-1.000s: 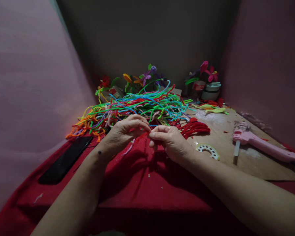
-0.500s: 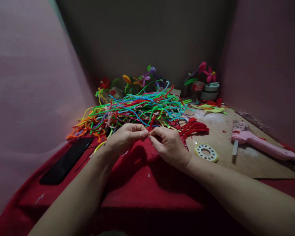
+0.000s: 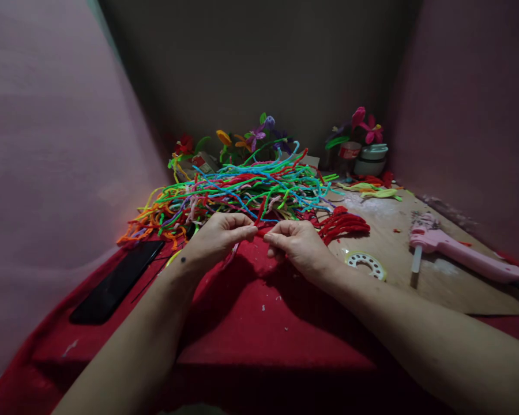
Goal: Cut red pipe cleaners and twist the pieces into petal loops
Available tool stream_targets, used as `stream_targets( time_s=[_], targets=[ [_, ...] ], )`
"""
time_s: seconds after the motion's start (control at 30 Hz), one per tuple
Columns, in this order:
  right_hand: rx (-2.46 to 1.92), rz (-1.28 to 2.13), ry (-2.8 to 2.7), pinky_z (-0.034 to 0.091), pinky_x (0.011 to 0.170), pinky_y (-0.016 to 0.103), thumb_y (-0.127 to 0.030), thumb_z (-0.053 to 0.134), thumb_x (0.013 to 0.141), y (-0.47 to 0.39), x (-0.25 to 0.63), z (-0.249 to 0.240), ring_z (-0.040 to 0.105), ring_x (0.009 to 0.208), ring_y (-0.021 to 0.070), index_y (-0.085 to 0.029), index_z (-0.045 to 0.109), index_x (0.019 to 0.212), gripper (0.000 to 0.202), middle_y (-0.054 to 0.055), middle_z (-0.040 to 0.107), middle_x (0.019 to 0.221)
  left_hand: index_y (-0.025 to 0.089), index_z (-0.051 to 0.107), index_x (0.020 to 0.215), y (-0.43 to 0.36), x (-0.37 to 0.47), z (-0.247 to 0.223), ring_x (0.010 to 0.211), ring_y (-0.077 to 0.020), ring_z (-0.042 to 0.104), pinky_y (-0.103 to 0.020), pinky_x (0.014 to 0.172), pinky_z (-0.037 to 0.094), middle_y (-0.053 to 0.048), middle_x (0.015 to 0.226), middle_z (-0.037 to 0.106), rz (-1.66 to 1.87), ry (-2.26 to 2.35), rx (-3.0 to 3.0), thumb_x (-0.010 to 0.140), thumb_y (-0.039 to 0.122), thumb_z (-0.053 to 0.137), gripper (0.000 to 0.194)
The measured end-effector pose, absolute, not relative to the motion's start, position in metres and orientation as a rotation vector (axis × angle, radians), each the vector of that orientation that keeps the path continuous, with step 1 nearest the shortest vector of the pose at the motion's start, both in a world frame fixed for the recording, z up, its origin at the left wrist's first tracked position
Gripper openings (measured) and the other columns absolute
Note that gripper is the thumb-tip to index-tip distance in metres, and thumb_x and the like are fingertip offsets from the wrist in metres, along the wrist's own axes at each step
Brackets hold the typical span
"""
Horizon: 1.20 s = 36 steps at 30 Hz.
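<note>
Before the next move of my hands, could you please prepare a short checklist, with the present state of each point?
1. Left hand pinches the fuzzy red pipe-cleaner stem in its fingers: ok.
2. Right hand grips it too: cannot tell; the contact is too small to see.
3. Stem is free of the tangled multicoloured pipe-cleaner pile: cannot tell; they overlap in this view.
4. Pink plastic glue gun lies on the flat brown board, away from both hands: ok.
5. Round white-and-yellow roll is fully visible: not ok; the right forearm hides its lower part.
</note>
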State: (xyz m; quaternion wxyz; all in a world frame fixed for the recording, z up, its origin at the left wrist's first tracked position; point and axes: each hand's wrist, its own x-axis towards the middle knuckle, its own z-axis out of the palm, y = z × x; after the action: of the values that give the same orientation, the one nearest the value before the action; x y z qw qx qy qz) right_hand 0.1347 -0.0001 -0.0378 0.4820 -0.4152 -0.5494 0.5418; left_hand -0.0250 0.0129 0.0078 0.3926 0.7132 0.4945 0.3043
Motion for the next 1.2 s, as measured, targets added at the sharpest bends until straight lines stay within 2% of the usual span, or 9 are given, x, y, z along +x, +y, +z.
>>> stream_targets(
  time_s=[0.1, 0.17, 0.27, 0.37, 0.5, 0.63, 0.83, 1.07, 1.2],
  targets=[
    [-1.048, 1.114, -1.506, 0.04, 0.051, 0.025, -0.025, 0.052, 0.078, -0.002, 0.135, -0.037, 0.05, 0.048, 0.0105, -0.015, 0.059, 0.064, 0.019, 0.003, 0.06, 0.056, 0.013, 0.058, 0.066, 0.015, -0.026, 0.005, 0.055, -0.0072, 0.04, -0.019, 0.055, 0.033, 0.004, 0.059, 0.049, 0.745, 1.237, 1.849, 0.071, 0.034, 0.058, 0.021],
    [-1.0, 0.703, -1.632, 0.043, 0.065, 0.029, -0.022, 0.048, 0.082, -0.005, 0.136, -0.036, 0.055, 0.067, 0.0149, -0.015, 0.064, 0.082, 0.018, 0.006, 0.064, 0.074, 0.013, 0.057, 0.066, 0.015, -0.025, 0.003, 0.057, -0.0077, 0.041, -0.02, 0.057, 0.034, 0.003, 0.061, 0.049, 0.733, 1.228, 1.926, 0.072, 0.033, 0.056, 0.021],
    [-0.913, 0.091, -1.769, 0.038, 0.083, 0.035, -0.018, 0.047, 0.083, -0.007, 0.139, -0.032, 0.049, 0.092, 0.0199, -0.018, 0.062, 0.106, 0.027, 0.009, 0.063, 0.097, 0.014, 0.055, 0.064, 0.014, -0.022, 0.001, 0.058, -0.0086, 0.041, -0.021, 0.058, 0.034, 0.003, 0.062, 0.048, 0.664, 1.193, 2.03, 0.073, 0.033, 0.054, 0.021],
    [-0.95, -0.11, -1.902, 0.037, 0.08, 0.036, -0.02, 0.048, 0.083, -0.007, 0.14, -0.033, 0.046, 0.089, 0.0211, -0.019, 0.067, 0.094, 0.022, 0.008, 0.064, 0.088, 0.013, 0.056, 0.066, 0.013, -0.019, 0.0, 0.06, -0.0094, 0.043, -0.021, 0.058, 0.035, 0.002, 0.063, 0.05, 0.629, 1.167, 2.046, 0.074, 0.032, 0.052, 0.021],
    [-1.066, 0.021, -1.966, 0.035, 0.07, 0.032, -0.023, 0.052, 0.081, -0.004, 0.14, -0.037, 0.044, 0.073, 0.0179, -0.018, 0.069, 0.07, 0.021, 0.005, 0.058, 0.064, 0.013, 0.058, 0.069, 0.011, -0.02, 0.002, 0.058, -0.0092, 0.043, -0.021, 0.057, 0.035, 0.002, 0.061, 0.05, 0.711, 1.247, 2.03, 0.075, 0.034, 0.051, 0.023],
    [-1.106, 0.595, -1.89, 0.033, 0.059, 0.026, -0.025, 0.051, 0.079, -0.001, 0.14, -0.038, 0.042, 0.053, 0.0104, -0.015, 0.063, 0.053, 0.031, 0.0, 0.05, 0.049, 0.013, 0.059, 0.066, 0.012, -0.019, 0.002, 0.056, -0.0092, 0.044, -0.021, 0.056, 0.036, 0.002, 0.06, 0.052, 0.741, 1.285, 2.032, 0.072, 0.035, 0.054, 0.023],
    [-1.012, 1.271, -1.515, 0.034, 0.052, 0.024, -0.024, 0.058, 0.068, 0.004, 0.14, -0.041, 0.045, 0.048, 0.0087, -0.012, 0.065, 0.057, 0.018, 0.001, 0.058, 0.051, 0.013, 0.063, 0.069, 0.012, -0.018, 0.004, 0.063, -0.0118, 0.049, -0.022, 0.062, 0.039, 0.0, 0.064, 0.058, 0.775, 1.321, 2.056, 0.071, 0.035, 0.055, 0.024],
    [-0.98, 1.306, -1.411, 0.039, 0.056, 0.024, -0.025, 0.059, 0.068, 0.001, 0.137, -0.043, 0.052, 0.052, 0.0098, -0.012, 0.065, 0.059, 0.017, 0.004, 0.063, 0.057, 0.013, 0.06, 0.066, 0.006, -0.014, 0.006, 0.051, -0.0078, 0.04, -0.02, 0.049, 0.032, 0.003, 0.056, 0.049, 0.768, 1.294, 1.965, 0.072, 0.036, 0.053, 0.025],
    [-0.986, 1.326, -1.37, 0.034, 0.045, 0.021, -0.028, 0.059, 0.069, -0.002, 0.136, -0.042, 0.045, 0.043, 0.0067, -0.014, 0.061, 0.056, 0.019, 0.0, 0.056, 0.05, 0.012, 0.058, 0.066, 0.006, -0.011, 0.004, 0.052, -0.0077, 0.039, -0.019, 0.048, 0.031, 0.003, 0.056, 0.047, 0.774, 1.284, 1.997, 0.073, 0.033, 0.051, 0.023]
  ],
)
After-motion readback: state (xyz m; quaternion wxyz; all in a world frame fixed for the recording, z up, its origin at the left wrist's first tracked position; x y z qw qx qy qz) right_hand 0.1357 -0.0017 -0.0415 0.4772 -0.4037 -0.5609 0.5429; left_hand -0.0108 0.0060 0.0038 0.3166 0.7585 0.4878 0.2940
